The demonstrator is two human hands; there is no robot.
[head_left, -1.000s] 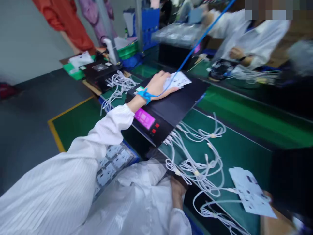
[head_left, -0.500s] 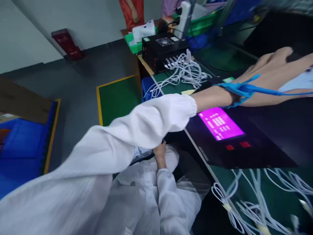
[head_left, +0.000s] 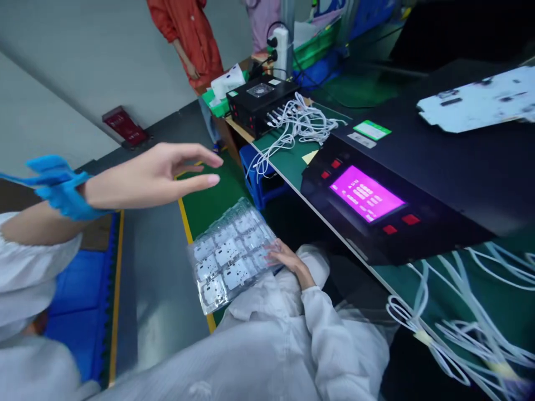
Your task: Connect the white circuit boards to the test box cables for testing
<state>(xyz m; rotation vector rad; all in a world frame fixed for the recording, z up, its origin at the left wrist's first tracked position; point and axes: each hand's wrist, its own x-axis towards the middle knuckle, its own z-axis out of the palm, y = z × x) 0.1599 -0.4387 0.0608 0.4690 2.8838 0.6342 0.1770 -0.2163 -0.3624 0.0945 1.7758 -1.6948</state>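
My left hand [head_left: 156, 172], with a blue strap round its wrist, hangs in the air at the left, thumb and fingers apart and nothing between them. Below it, a clear plastic tray [head_left: 228, 262] holding several white board-like pieces rests by my lap. My right hand [head_left: 288, 259] grips the tray's right edge, fingers over the top. A white panel [head_left: 480, 100] with small dark parts lies on the black machine [head_left: 438, 184] at the right, away from both hands. The machine's screen [head_left: 368, 192] glows pink.
Bundled white cables [head_left: 426, 334] lie along the green bench's near edge. Farther back stand a smaller black box [head_left: 259, 97] with more cables, a power strip [head_left: 281, 53] and a green bin. A person in red [head_left: 188, 39] stands behind. Blue crates [head_left: 77, 301] are at the left.
My left hand has moved from over the machine to the left, above the tray. The white panel on the machine and the tray by my lap now show more fully. The view has shifted.
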